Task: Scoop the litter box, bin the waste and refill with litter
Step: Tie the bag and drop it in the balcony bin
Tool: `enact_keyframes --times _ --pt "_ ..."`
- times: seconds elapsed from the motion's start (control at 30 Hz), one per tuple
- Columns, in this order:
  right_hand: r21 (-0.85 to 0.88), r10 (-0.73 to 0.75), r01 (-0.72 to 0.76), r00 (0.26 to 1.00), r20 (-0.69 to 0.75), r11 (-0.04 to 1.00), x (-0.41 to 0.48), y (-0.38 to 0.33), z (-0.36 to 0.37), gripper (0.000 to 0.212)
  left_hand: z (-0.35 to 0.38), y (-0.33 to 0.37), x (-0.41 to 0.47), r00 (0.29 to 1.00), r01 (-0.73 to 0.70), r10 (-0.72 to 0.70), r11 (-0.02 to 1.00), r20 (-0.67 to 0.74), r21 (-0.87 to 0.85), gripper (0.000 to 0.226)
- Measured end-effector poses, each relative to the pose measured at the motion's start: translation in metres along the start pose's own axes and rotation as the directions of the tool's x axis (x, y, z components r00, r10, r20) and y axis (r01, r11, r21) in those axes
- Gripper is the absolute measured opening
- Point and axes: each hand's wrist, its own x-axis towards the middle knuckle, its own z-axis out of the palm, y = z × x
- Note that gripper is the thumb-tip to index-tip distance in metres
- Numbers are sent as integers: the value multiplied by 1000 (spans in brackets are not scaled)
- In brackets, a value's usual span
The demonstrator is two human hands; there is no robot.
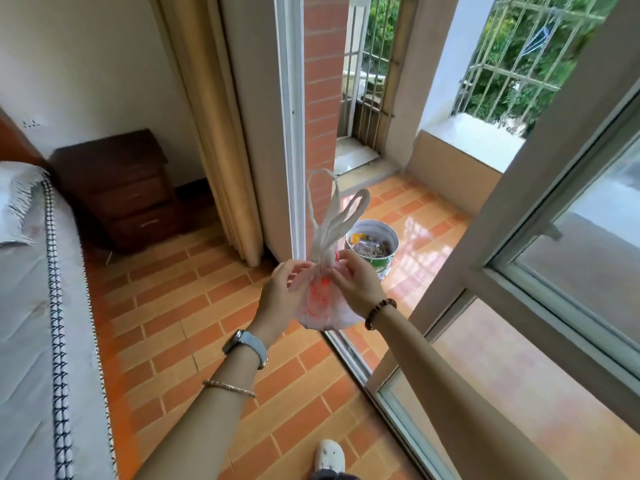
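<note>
Pinching the neck of the bag [320, 306], the left hand [280, 296] and right hand [356, 285] held it in the air with curled fingers; the bin [386, 263] stood behind it on the floor [207, 323].

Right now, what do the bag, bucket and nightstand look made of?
Bag: thin white plastic film, red print, crinkled and slightly see-through.
Bucket: glossy printed wall, probably painted metal or plastic; can't tell which.
Nightstand: dark brown wood or veneer, low sheen, drawer fronts visible.

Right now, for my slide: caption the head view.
Left hand and right hand pinch the white bag by its neck; a bucket stands beyond.
</note>
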Motion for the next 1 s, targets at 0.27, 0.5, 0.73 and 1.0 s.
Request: enact_keyframes --times 0.27,0.5,0.73,1.0 --pt "-10 40 -40 999 -27 999 114 23 -21 28 21 -7 122 999 -17 18 999 26 -41 26" --pt "31 128 -125 987 -95 992 213 53 -29 24 42 -33 242 993 -41 45 998 108 -38 23" --pt "59 208 -200 948 -241 978 319 81 -37 25 54 -61 375 960 -9 8 1000 280 0 21" --pt "170 344 -302 872 -349 938 396 109 -69 21 89 -63 480 916 -115 70 989 396 92 17"
